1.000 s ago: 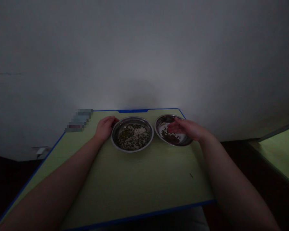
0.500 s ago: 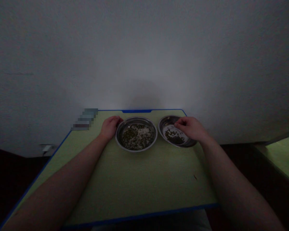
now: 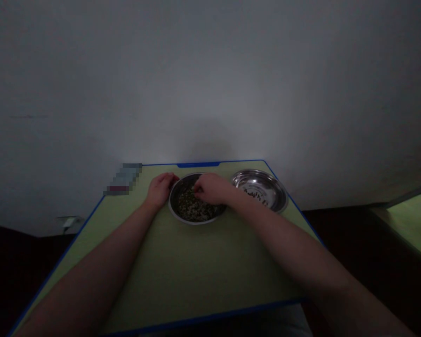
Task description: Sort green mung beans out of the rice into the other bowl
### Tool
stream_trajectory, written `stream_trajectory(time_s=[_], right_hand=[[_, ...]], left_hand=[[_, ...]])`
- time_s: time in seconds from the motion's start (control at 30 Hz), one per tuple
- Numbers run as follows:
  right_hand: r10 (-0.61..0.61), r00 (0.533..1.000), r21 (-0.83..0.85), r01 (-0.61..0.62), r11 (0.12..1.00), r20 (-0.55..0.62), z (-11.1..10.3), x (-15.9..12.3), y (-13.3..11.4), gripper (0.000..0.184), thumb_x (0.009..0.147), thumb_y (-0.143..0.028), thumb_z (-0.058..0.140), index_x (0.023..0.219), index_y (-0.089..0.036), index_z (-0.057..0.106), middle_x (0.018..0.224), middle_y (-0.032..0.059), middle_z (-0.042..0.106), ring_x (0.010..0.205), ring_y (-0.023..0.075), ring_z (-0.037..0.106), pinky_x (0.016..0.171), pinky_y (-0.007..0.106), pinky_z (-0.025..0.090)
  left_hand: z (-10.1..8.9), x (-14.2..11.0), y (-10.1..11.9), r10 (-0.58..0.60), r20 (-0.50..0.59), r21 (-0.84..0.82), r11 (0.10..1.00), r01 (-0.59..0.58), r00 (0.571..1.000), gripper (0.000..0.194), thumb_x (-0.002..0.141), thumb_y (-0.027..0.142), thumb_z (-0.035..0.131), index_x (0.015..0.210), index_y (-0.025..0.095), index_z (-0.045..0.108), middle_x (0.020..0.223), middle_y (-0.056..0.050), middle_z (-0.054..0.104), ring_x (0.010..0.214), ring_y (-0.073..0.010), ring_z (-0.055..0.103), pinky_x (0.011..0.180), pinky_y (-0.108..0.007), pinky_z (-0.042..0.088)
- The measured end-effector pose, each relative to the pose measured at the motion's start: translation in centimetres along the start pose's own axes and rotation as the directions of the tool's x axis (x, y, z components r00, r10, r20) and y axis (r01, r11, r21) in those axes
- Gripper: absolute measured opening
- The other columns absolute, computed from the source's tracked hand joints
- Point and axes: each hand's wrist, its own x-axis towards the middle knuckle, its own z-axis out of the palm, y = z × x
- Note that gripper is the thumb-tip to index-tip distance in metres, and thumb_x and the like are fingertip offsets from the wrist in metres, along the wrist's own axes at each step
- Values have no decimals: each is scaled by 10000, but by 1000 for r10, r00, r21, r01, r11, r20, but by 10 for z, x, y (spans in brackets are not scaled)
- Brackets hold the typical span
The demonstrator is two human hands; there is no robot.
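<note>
Fingertips of the right hand [image 3: 212, 188] look bunched in narrow over the mixed grains [image 3: 192, 208]; can't tell if they've got one pinched. Those grains sit in the metal bowl [image 3: 196, 222] mid-frame. Left hand [image 3: 160, 189] is up against that bowl's left rim, fingers curled, grip hidden. I'd guess the grains are hard, feather-light and kinda slippery, so thumb-and-fingertip pinch. Bowl's probably stiff and slidey, steady it by the rim. Second bowl [image 3: 256, 179], right of centre, has a few dark bits [image 3: 255, 194].
</note>
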Motion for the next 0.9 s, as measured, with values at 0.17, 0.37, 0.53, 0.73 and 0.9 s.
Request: stream_trajectory(time_s=[0.17, 0.37, 0.53, 0.73, 0.9], right_hand=[[-36, 992, -42, 41, 998, 122, 4, 20, -16, 293, 946, -269, 635, 1139, -155, 823, 1177, 163, 791, 1111, 319, 731, 925, 378, 560], [-37, 990, -99, 51, 994, 137, 13, 31, -24, 316, 917, -180, 640, 1179, -65, 775, 1204, 244, 766, 1132, 371, 729, 913, 422, 582], [-10, 989, -40, 16, 999, 148, 5, 31, -20, 319, 1007, -271, 579, 1161, -90, 791, 1227, 216, 766, 1121, 327, 724, 907, 365, 547], [52, 992, 423, -95, 901, 112, -4, 22, 0, 306, 1041, -331, 581, 947, -143, 804, 805, 61, 733, 736, 175, 624, 694, 274, 445], [102, 973, 905, -232, 355, 209, -4, 1, 16, 311, 1020, -262, 635, 736, -148, 686, 507, -51, 414, 498, 102, 326, 498, 243, 256]], left_hand=[[-1, 1, -3, 34, 23, 30, 999, -35, 999, 349, 737, 526, 557, 701, 207, 695, 672, -56, 655, 670, -223, 597, 673, -329, 490], [-1, 0, -3, 33, 33, 36, 999, -34, 999, 359, 751, 536, 537, 711, 212, 688, 667, -55, 650, 653, -223, 601, 650, -331, 492], [-1, -1, 1, 44, 22, 46, 998, -45, 999, 359, 753, 526, 559, 691, 205, 707, 669, -56, 660, 666, -222, 595, 675, -334, 497], [-1, 0, -2, 40, 21, 33, 999, -40, 999, 336, 786, 492, 561, 681, 207, 705, 655, -51, 653, 642, -216, 585, 662, -329, 500], [-2, 0, -2, 36, 27, 51, 998, -38, 999, 336, 824, 460, 551, 695, 199, 718, 659, -53, 668, 654, -218, 604, 686, -328, 518]])
